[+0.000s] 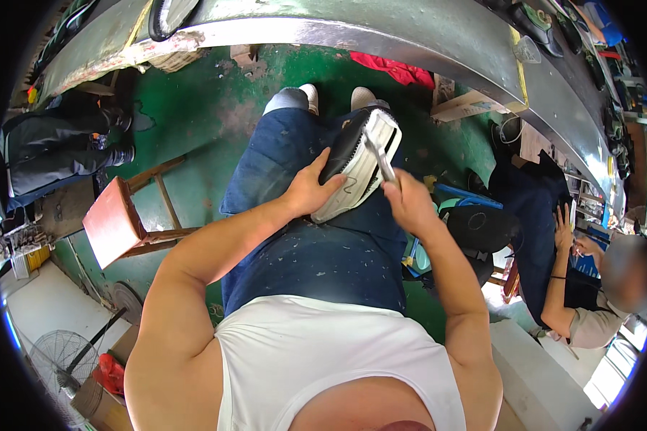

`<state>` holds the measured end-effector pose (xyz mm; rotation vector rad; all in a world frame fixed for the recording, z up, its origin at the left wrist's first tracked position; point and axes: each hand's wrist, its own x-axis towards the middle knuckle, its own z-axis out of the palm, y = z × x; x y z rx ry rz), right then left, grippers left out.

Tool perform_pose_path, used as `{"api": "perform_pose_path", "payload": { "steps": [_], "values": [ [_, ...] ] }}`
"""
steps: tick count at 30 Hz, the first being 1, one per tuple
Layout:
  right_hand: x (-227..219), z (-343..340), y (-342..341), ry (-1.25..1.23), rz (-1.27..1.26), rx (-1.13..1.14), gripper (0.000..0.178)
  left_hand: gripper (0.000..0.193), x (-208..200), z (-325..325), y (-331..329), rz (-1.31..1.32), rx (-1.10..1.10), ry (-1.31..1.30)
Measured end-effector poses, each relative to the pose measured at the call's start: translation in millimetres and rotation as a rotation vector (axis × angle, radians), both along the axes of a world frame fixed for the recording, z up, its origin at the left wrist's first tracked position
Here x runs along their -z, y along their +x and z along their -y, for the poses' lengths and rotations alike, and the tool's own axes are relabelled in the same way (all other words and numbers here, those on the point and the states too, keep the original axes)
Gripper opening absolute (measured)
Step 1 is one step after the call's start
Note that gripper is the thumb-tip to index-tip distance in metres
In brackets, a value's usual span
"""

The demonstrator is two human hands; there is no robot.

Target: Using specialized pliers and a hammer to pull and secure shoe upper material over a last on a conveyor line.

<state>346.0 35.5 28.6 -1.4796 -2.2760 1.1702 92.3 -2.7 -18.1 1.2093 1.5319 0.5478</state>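
My left grip [310,188], partly spread, clasps the shoe [359,172] on my lap [316,251], just past twelve o'clock; my right grip [412,203] wraps a metal tool [384,165]. Black upper [340,154] already meets white underside [332,206]; how much remains, I can't quite tell.

- The left hand [309,189] is spread against the near left side of the shoe [361,167], holding it.
- Its thumb [333,186] lies over the shoe's pale face, while the index finger [323,159] stretches along the dark side; the other fingers are mostly hidden.
- The left forearm [248,233] slants up toward the shoe from its lower left, elbow bent and set wide.
- The right hand [413,205] is just right of the shoe, fingers curled in a closed grip.
- The right forearm [451,267] reaches up from the shoe's lower right, elbow bent.
- The thighs [274,161] lie beneath the shoe.
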Motion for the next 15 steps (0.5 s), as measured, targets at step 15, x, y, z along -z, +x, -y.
{"api": "perform_pose_path", "payload": {
  "steps": [15],
  "values": [
    [-54,-26,1,0.344,0.158,-0.234,0.048,0.103,-73,9,-52,-0.716,0.528,0.501]
  ]
}}
